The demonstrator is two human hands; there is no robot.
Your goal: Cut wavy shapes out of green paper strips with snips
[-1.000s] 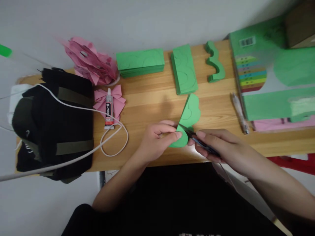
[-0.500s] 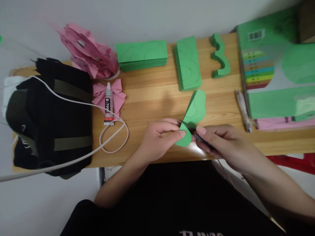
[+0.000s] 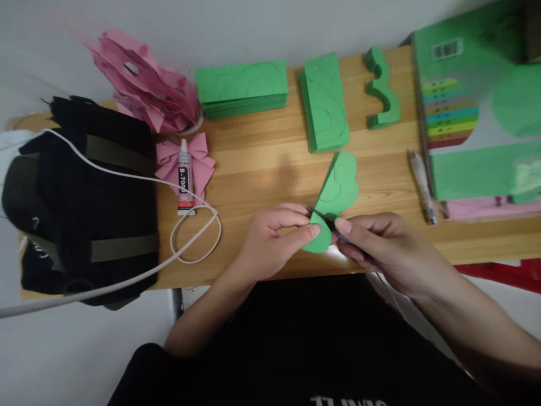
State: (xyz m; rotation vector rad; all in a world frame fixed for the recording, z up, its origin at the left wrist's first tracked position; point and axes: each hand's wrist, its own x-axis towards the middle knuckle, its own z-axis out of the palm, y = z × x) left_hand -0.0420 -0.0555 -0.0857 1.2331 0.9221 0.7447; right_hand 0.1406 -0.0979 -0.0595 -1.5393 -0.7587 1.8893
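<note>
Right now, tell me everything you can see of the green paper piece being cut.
The green paper piece is thin, matte card with scalloped, rounded edges and faint pencilled curves on its face. It stands tilted over the table, upper lobes away from the person, a smaller rounded lobe nearest. The left hand pinches that lower lobe between thumb and fingers. The dark scissors, held in the right hand, cross it at the narrow middle.

Green scalloped paper piece (image 3: 338,189), pencil-marked, black scissors (image 3: 323,219) cutting its lower lobe
</note>
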